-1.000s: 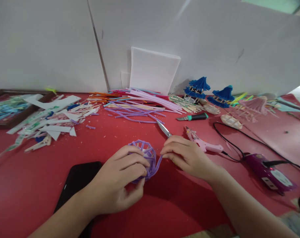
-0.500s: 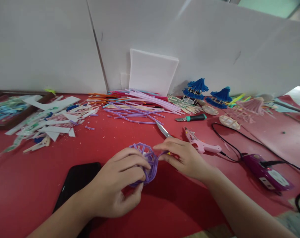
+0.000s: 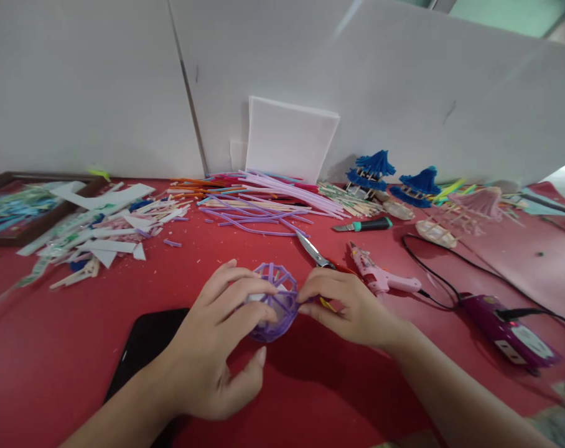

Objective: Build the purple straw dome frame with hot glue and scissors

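A small round openwork frame of purple strips (image 3: 287, 290), with spokes and a pale sheet-like piece inside, sits between my hands. My left hand (image 3: 217, 336) curls its fingers over the left side of this frame; its thumb stands away from the rim. With thumb and forefinger, my right hand (image 3: 345, 305) pinches a thin purple strip at the frame's right edge; most of the strip is hidden by the fingers. Scissors (image 3: 314, 251) lie just behind my right hand, blades pointing away, handles partly covered. A pink glue gun (image 3: 385, 278) lies to the right.
A black phone (image 3: 145, 339) lies under my left forearm. Purple strips (image 3: 259, 218) and coloured sticks spread along the back, before white sheets (image 3: 292, 140). Scraps (image 3: 109, 242) heap at left. A cutter knife (image 3: 363, 225), blue-roofed models (image 3: 420, 186) and a purple power strip (image 3: 509, 333) occupy the right.
My left thumb has moved off the frame and its fingers have spread more. The frame shows more of its inside. My right fingers have come closer to its edge, and the view has shifted slightly.
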Motion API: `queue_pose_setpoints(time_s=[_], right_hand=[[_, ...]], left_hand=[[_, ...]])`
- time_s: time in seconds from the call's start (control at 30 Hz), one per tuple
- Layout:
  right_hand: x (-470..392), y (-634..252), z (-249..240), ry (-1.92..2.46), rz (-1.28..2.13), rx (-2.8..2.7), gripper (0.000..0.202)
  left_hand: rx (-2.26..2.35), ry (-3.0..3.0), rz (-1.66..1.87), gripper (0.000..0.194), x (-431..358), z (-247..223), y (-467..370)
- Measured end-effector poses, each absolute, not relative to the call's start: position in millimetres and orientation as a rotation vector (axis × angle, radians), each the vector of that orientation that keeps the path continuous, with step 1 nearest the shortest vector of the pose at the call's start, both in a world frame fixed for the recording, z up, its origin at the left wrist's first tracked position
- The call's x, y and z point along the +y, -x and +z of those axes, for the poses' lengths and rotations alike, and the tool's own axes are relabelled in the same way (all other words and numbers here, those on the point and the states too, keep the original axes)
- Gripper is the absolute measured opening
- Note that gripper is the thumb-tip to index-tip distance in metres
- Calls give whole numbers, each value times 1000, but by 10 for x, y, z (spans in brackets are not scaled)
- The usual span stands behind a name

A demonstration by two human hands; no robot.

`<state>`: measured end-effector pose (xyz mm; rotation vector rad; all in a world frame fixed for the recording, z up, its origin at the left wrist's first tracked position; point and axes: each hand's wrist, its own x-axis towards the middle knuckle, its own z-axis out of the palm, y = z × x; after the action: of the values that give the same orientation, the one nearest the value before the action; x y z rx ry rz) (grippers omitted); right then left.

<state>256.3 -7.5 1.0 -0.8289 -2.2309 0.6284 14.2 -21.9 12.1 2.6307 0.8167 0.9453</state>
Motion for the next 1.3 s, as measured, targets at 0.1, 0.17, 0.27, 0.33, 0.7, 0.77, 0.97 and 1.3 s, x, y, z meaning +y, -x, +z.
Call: queue_pose_setpoints(time_s=[0.1, 0.17, 0.27, 0.33, 0.7, 0.77, 0.97, 1.3], right_hand=[[-116, -2542, 18, 878, 619, -2217, 4], [-142, -2521, 22, 906, 623, -2207, 4], [-171, -2478, 26, 946, 655, -2181, 5], [-186, -2449, 29, 965, 673, -2145, 7], [-216, -2392, 35, 1020, 692, -2072, 6], [-215, -2389, 35, 1027, 696, -2067, 5], [-206, -2394, 29, 1053, 771, -2051, 5], [-222, -2401, 39, 1084, 749, -2052, 3]], left_hand=[[860, -2661, 939, 25, -218, 98, -166], [875, -2657, 964, 22, -216, 84, -181], [896, -2654, 972, 18, -210, 72, -189], [906, -2662, 966, 17, -206, 70, -186], [935, -2633, 893, 17, -202, 73, -174], [931, -2639, 899, 18, -201, 70, -177], [982, -2672, 981, 16, -198, 67, -197], [1016, -2664, 965, 14, -194, 62, -174]])
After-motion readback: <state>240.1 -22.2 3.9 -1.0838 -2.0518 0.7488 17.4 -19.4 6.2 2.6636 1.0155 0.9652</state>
